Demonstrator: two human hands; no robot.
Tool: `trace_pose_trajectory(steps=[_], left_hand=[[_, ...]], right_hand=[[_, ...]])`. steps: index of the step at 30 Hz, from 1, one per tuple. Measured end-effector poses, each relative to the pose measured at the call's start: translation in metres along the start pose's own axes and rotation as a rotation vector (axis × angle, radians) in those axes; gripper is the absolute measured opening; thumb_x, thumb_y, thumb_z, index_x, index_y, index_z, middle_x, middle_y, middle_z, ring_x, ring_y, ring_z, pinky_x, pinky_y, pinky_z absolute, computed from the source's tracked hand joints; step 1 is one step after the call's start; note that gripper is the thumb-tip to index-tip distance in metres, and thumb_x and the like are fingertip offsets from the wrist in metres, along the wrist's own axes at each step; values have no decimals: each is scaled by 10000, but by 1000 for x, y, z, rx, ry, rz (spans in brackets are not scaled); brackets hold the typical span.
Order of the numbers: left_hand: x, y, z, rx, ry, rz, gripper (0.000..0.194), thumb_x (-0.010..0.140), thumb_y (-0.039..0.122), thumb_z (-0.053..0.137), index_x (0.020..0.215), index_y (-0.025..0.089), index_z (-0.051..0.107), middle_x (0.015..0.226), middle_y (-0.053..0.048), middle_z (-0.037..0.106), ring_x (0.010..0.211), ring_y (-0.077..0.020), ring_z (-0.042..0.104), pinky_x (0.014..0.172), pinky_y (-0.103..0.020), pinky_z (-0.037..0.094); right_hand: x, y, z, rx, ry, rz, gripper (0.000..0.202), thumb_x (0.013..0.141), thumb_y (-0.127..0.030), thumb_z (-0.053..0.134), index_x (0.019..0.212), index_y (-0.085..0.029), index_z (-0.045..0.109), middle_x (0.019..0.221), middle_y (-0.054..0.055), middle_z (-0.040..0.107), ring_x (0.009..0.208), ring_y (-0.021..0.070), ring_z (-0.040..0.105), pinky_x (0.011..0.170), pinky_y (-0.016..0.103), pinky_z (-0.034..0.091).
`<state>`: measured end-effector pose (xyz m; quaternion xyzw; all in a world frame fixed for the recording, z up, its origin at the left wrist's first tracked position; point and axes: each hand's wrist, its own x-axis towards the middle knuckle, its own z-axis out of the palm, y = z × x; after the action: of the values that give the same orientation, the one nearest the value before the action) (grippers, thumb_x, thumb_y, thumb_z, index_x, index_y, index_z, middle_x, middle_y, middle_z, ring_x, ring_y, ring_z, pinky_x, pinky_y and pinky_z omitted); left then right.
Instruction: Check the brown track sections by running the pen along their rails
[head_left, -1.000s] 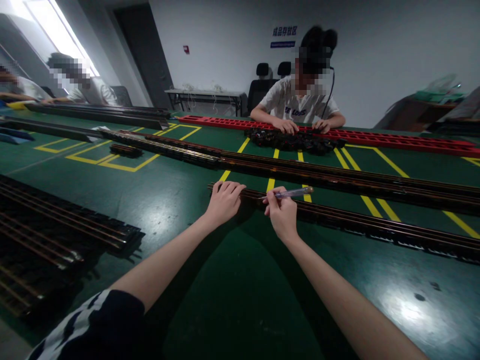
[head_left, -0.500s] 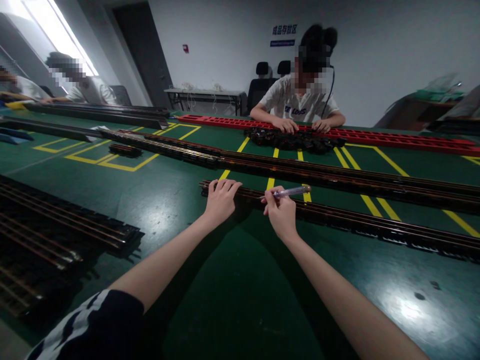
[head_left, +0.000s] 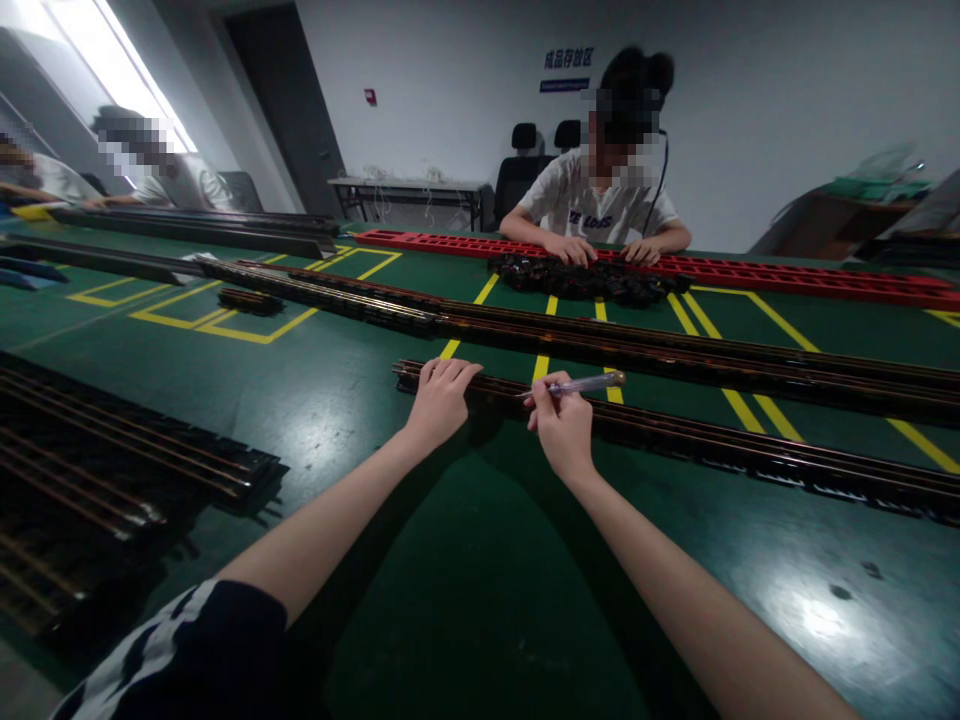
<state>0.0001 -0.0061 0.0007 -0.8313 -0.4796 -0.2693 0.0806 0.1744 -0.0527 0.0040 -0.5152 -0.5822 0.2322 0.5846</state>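
A long dark rail assembly (head_left: 675, 432) with thin copper-coloured rods lies across the green table. Near its left end my left hand (head_left: 442, 400) is closed over it, fingers bent around its top. My right hand (head_left: 559, 425) pinches a screwdriver (head_left: 589, 383) with a clear handle; its thin tip points left at the rail, and the handle end sticks out to the right. Behind, a second long dark rail bundle (head_left: 600, 345) runs roughly parallel.
Dark rail assemblies (head_left: 112, 440) are stacked at the left. Across the table a person (head_left: 600, 205) handles black parts (head_left: 592, 280) beside a red slotted rail (head_left: 810, 280). A short dark piece (head_left: 250, 300) lies left of centre. Two more people sit at the far left.
The near rail has slid slightly to the left, with my left hand on it. My right hand and the screwdriver have barely moved.
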Motion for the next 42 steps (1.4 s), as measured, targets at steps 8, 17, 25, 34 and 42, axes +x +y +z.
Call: trace_pose_trajectory(steps=[8,17,25,34,42], left_hand=[[-1,0,-1,-59,-38,72,438,819,136,421,1232,182,557,1234,-85,635,1203,-228,531,1085,-422,297],[0,0,0,-44,-105,69,405,890,295,448,1266,168,532,1260,-100,622,1212,-250,520,1075,-444,294],[0,0,2,-22,-88,68,351,881,291,471,1209,196,556,1202,-82,644,1147,-255,544,1038,-433,321],[0,0,0,-17,-95,69,347,888,301,471,1206,194,559,1206,-87,641,1144,-256,544,1038,-433,320],[0,0,0,-8,-87,73,340,885,311,492,1195,194,567,1183,-89,646,1122,-260,548,1024,-436,336]], right_hand=[[1,1,-1,-67,-36,-30,231,911,-389,455,774,-207,491,653,14,599,514,135,570,480,240,418],[0,3,0,-54,-21,-34,226,903,-390,453,773,-209,485,623,11,588,508,145,569,489,254,426],[1,4,1,-63,35,-39,223,903,-381,453,755,-216,475,618,5,578,509,145,564,488,249,413],[-1,5,-2,-76,93,-27,242,907,-396,449,751,-215,482,608,0,569,501,145,554,489,251,410],[0,6,-1,-57,68,-14,231,900,-390,461,748,-217,477,605,0,560,484,139,540,459,246,401]])
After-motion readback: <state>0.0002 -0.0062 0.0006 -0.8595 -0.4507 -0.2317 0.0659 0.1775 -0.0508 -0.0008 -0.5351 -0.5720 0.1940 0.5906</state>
